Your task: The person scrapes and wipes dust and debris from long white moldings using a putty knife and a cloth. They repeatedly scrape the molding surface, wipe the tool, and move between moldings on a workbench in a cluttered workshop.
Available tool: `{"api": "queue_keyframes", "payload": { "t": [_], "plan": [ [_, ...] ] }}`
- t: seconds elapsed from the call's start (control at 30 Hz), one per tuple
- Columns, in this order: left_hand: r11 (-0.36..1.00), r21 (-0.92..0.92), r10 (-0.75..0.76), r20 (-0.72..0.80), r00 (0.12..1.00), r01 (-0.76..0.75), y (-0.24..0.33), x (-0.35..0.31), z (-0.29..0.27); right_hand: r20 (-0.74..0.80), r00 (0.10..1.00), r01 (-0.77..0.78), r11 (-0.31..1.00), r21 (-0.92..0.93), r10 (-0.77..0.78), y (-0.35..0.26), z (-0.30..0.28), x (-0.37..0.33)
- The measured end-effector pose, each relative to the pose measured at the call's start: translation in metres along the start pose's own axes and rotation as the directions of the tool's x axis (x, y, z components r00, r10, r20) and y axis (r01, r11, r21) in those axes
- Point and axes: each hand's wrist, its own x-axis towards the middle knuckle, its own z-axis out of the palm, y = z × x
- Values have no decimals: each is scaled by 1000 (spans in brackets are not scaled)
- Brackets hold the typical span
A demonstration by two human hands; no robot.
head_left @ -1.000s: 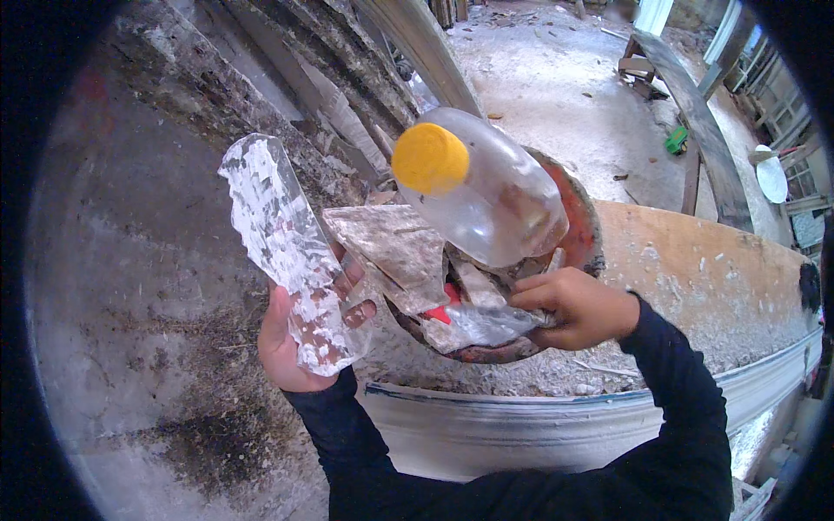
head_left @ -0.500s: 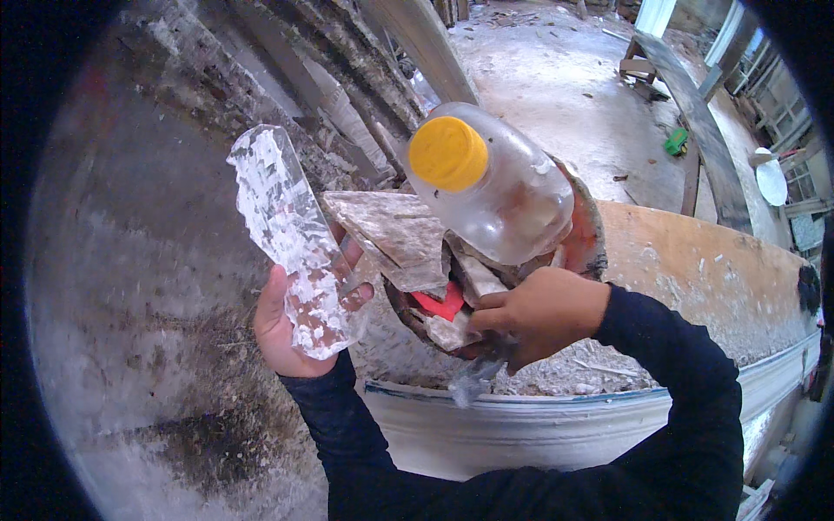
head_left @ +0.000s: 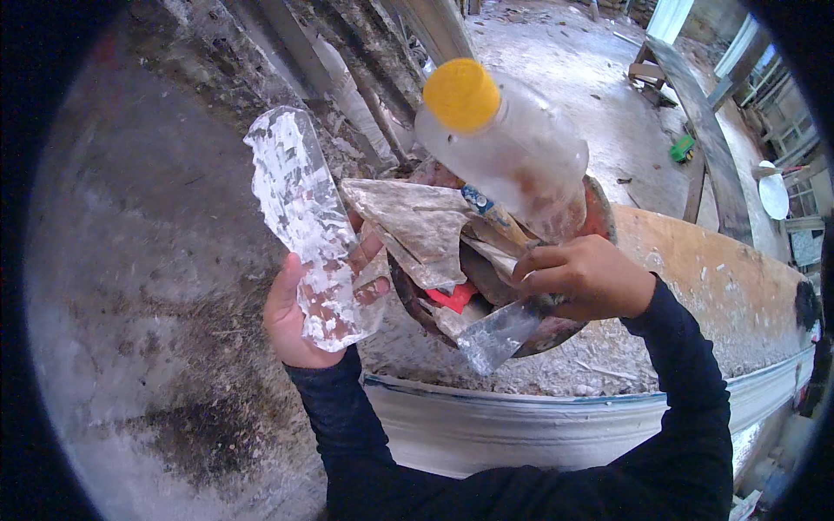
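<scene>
One large, stained grey surface [head_left: 130,286] is filling the left side of the view, while a pale, littered floor [head_left: 565,69] is extending across the upper right. A wooden board [head_left: 695,260], flecked with white residue, is running toward the right rim, and a white ridged moulding [head_left: 521,425] is curving along its near side. A round, reddish container [head_left: 599,204] is occupying the centre, holding mixed scraps. A translucent plastic bottle [head_left: 539,143] is tilting over the container's far side, its yellow cap [head_left: 463,94] pointing to the upper left. A flat, grey-white fragment [head_left: 417,221] is projecting over the container's left edge. A clear plate [head_left: 300,182], thickly smeared with white paste, is standing out left of the fragment; the left hand [head_left: 291,321] is gripping its lower part, thumb on one edge and fingers behind. The right hand [head_left: 591,278] is closing its fingers on the upper end of a clear strip [head_left: 499,334], which is overhanging the container's near rim. A blue-marked handle [head_left: 495,213] is lying beside the bottle. Smallest, a red piece [head_left: 453,298] is showing among the scraps.
</scene>
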Motion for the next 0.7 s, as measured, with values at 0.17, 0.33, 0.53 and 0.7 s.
{"api": "queue_keyframes", "payload": {
  "t": [0.17,0.33,0.53,0.7],
  "plan": [
    [997,71,-3,12,1000,2,4,-3,-7,-211,977,-28,1000,12,30,5,-3,0],
    [978,203,68,-67,995,-53,3,-18,-25,-261,962,-88,996,8,87,8,-7,-2],
    [934,354,111,-153,982,-50,-5,-41,-21,-276,952,-125,991,57,136,8,-4,-6],
    [947,321,14,-124,992,27,-12,-64,-30,-302,937,-139,980,142,176,12,-1,-6]
  ]
}}
